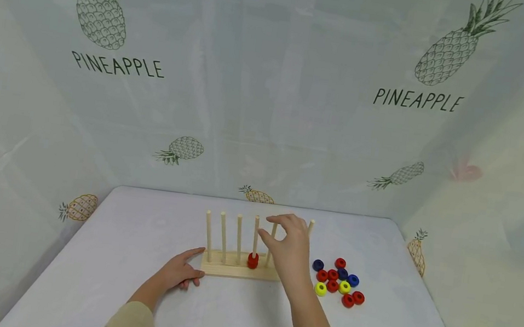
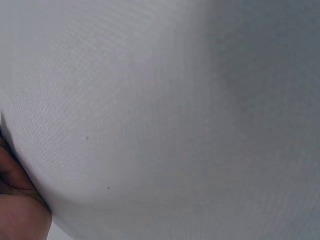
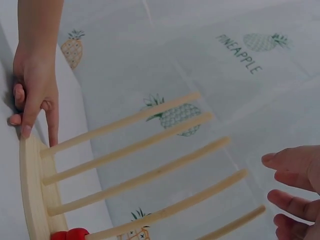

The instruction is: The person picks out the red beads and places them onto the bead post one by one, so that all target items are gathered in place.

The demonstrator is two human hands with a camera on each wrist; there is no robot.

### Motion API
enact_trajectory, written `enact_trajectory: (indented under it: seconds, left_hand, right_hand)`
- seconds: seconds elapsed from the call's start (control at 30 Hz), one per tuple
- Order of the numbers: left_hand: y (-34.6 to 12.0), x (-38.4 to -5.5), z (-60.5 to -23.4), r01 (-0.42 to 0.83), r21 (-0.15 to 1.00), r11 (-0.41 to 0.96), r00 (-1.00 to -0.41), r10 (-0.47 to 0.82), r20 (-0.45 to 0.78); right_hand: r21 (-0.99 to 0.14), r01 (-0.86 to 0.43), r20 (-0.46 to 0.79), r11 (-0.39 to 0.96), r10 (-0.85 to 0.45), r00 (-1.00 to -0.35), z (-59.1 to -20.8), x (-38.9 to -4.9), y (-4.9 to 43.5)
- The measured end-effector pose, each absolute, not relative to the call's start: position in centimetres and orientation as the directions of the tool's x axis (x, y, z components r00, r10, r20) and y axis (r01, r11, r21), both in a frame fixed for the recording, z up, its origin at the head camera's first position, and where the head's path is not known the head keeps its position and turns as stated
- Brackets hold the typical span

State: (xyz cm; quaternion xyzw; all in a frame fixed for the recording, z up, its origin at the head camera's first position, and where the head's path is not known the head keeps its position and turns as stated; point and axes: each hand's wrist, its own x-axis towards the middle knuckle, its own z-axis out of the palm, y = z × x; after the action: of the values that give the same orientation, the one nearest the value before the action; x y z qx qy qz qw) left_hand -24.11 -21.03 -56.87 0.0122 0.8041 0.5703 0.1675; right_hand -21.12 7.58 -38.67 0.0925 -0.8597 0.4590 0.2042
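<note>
A pale wooden peg rack (image 1: pixel 230 271), a flat base with several upright pegs, stands in the middle of the table. My left hand (image 1: pixel 177 270) grips its left end, thumb at the front corner and index finger at the back; the right wrist view shows this hold too. Red beads (image 1: pixel 253 262) sit at the foot of the fourth peg from the left. Above them, near the peg tops, my right hand (image 1: pixel 292 247) holds nothing, its thumb and fingers spread apart. It hides part of the rack's right side. Only the heel of the left hand (image 2: pixel 22 215) appears in the left wrist view.
Loose beads lie on the white table (image 1: pixel 401 314) to the right of the rack: several red beads (image 1: pixel 348 300), a few blue beads (image 1: pixel 353 280) and two yellow beads (image 1: pixel 320 289). A pineapple-print curtain (image 1: pixel 270 104) hangs behind and along the sides.
</note>
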Motion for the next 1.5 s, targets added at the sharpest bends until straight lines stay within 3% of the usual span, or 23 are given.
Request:
enact_trajectory:
  seconds: [0.73, 1.5]
  left_hand:
    - [-21.2, -23.9, -56.6, -0.17, 0.915, 0.365, -0.946, 0.199, -0.255]
    - [-20.9, -23.9, -56.4, -0.164, 0.922, 0.351, -0.945, 0.212, -0.249]
  right_hand:
    - [-0.891, -0.139, 0.226, 0.433, 0.157, -0.961, -42.9, -19.4, 12.1]
    - [-0.884, 0.065, 0.079, 0.463, 0.285, -0.955, -49.0, -19.1, 17.0]
